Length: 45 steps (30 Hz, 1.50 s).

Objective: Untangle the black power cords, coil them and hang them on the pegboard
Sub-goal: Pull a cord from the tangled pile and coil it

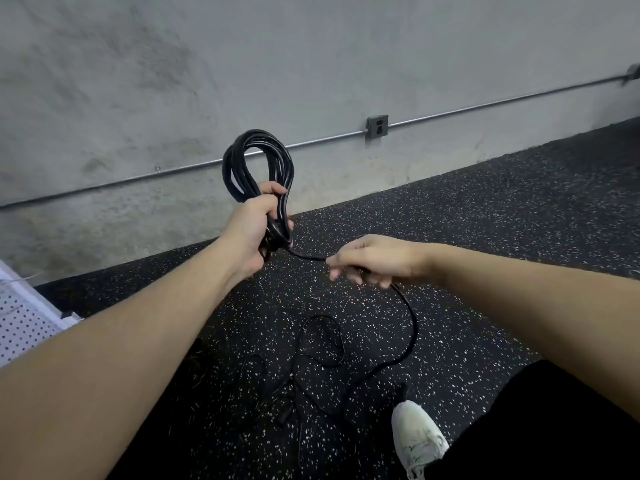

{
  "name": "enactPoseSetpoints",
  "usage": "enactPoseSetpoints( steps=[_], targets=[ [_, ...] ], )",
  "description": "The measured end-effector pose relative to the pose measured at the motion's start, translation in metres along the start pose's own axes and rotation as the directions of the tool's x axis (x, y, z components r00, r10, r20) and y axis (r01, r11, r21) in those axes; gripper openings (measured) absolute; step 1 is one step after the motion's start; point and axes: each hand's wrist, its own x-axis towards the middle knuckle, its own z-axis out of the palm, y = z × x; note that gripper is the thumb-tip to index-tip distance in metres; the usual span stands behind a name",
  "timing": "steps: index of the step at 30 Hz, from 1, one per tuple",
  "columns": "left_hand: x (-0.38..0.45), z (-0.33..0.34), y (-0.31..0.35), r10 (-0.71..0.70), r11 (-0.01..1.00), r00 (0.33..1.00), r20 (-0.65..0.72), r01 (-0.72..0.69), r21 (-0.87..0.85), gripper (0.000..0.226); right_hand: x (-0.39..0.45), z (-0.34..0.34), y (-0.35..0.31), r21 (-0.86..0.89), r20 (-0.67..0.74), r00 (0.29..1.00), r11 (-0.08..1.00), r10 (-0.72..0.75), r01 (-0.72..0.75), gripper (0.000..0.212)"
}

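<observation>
My left hand (254, 230) grips a bundle of several black cord loops (258, 161), which stand up above the fist in front of the wall. From the bottom of the bundle a single strand runs right into my right hand (372, 259), whose fingers curl round it. Past my right hand the loose cord (412, 327) curves down to the floor. A thinner black cord (320, 344) lies in loose tangled loops on the floor below my hands. A corner of the white pegboard (20, 323) shows at the left edge.
The floor is black rubber with white speckles (485, 209). A grey concrete wall carries a metal conduit and an outlet box (376, 127). My white shoe (417, 438) and a black trouser leg are at the bottom right.
</observation>
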Motion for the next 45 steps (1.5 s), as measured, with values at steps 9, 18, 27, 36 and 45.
enactPoseSetpoints(
  steps=[9, 18, 27, 36, 45],
  targets=[
    [-0.004, -0.009, -0.008, 0.063, 0.703, 0.993, 0.097, -0.114, 0.702, 0.034, -0.010, -0.015, -0.001, 0.137, -0.146, 0.976, 0.973, -0.163, 0.183, 0.022],
    [-0.013, 0.005, -0.020, -0.075, 0.732, 0.970, 0.233, -0.105, 0.673, 0.035, -0.004, -0.012, -0.012, 0.115, -0.545, 0.826, 0.963, -0.144, 0.244, 0.040],
    [-0.021, 0.017, -0.026, -0.182, 0.798, 0.928, 0.324, -0.053, 0.601, 0.067, 0.003, -0.006, -0.035, 0.355, -0.497, 0.862, 0.883, -0.101, 0.308, 0.042],
    [-0.019, 0.006, -0.032, -0.201, 0.834, 0.937, 0.284, 0.011, 0.551, 0.023, -0.003, -0.019, -0.032, 0.508, -0.303, 0.928, 0.787, -0.219, 0.352, 0.020],
    [-0.023, 0.010, -0.040, -0.262, 0.869, 0.902, 0.342, 0.066, 0.490, 0.016, 0.000, -0.021, -0.027, 0.231, -0.687, 0.716, 0.896, -0.125, 0.379, 0.025]
  ],
)
